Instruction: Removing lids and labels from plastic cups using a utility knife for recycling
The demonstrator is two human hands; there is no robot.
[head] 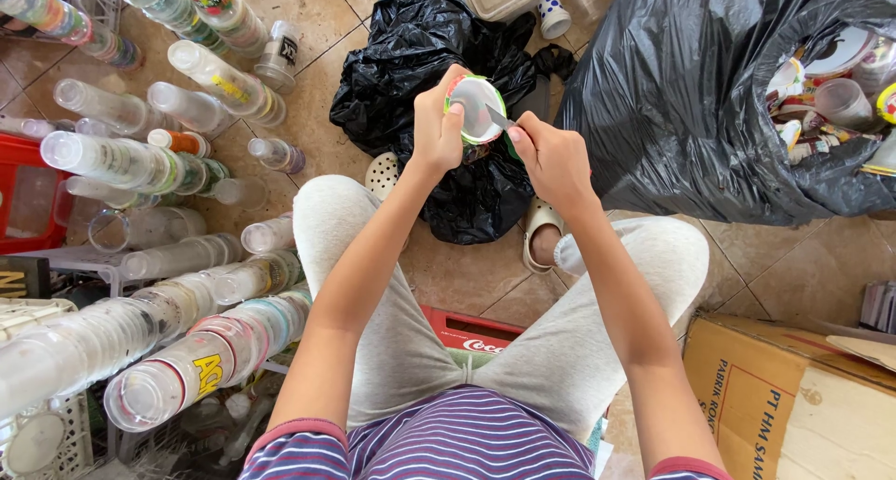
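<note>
2 hands meet upper centre of frame: left hand [437, 130] closed round clear plastic cup with green rim [475, 109], mouth turned up for access — right hand [551, 158] pinches small metal blade [500, 119] against rim.

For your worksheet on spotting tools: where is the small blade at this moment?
In the head view, the small blade is upper centre, held in the right hand, its tip at the plastic cup that the left hand grips.
</note>
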